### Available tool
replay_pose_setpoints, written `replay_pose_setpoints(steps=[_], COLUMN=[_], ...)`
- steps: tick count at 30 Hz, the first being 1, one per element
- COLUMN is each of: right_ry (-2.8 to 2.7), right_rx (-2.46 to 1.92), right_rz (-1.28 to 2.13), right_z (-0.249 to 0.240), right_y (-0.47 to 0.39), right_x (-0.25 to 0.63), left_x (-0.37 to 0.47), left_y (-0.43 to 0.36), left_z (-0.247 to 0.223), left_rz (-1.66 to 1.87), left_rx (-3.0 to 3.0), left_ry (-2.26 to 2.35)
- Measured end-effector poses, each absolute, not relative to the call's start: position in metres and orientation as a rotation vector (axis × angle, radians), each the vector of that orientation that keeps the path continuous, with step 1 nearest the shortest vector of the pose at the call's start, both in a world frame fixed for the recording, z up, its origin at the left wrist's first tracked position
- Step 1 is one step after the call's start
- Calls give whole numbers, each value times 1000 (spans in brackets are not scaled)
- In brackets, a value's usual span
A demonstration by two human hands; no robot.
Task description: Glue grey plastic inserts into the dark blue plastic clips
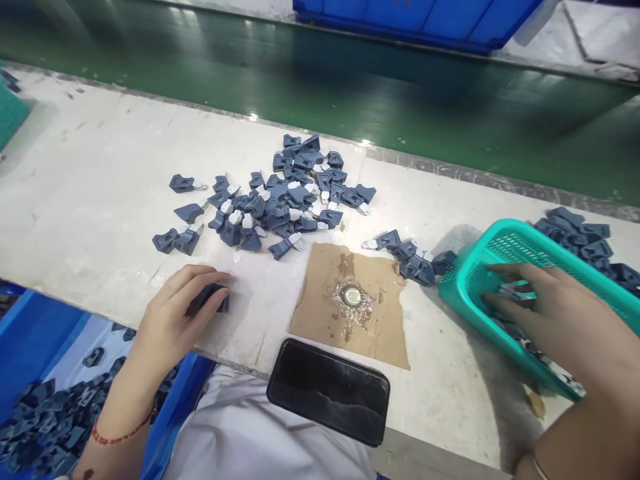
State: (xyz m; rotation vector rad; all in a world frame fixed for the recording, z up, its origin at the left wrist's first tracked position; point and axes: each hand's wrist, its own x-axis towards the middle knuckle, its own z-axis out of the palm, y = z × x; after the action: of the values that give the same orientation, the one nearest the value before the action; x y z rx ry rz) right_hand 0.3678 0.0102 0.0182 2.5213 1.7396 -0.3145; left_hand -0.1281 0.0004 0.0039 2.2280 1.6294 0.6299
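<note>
Blue-grey plastic part (223, 301), mostly hidden under the left hand (173, 307), near the edge of the white tabletop (100, 173). Small white pieces (515, 289), jumbled in the green basket (465, 287), partly covered by the right hand (555, 310); shapes unclear.

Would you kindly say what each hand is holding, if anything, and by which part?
The left hand holds a dark piece; where its fingers grip is hidden. The right hand is in the green basket; its hold cannot be told.

A: Desk (100, 160)?
B: Blue-grey parts (297, 193) heaped toward far edge. Cardboard (310, 310) mid, phone (329, 391) at near edge.
A: Right end?
B: Green basket (453, 288), loose parts (575, 233) beyond, small cluster (417, 267) just left.
</note>
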Motion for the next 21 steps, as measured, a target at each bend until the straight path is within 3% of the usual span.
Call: replay_pose_setpoints(steps=[6, 21], right_ry=[1382, 1575], right_rx=[2679, 2727], right_rz=[-450, -750], right_z=[36, 36], right_y=[12, 10], right_x=[368, 355], left_x=[-141, -127], left_y=[-1, 2], left_z=[17, 35], left_rz=[420, 548], left_rx=[2163, 1652], left_ry=[1654, 1984])
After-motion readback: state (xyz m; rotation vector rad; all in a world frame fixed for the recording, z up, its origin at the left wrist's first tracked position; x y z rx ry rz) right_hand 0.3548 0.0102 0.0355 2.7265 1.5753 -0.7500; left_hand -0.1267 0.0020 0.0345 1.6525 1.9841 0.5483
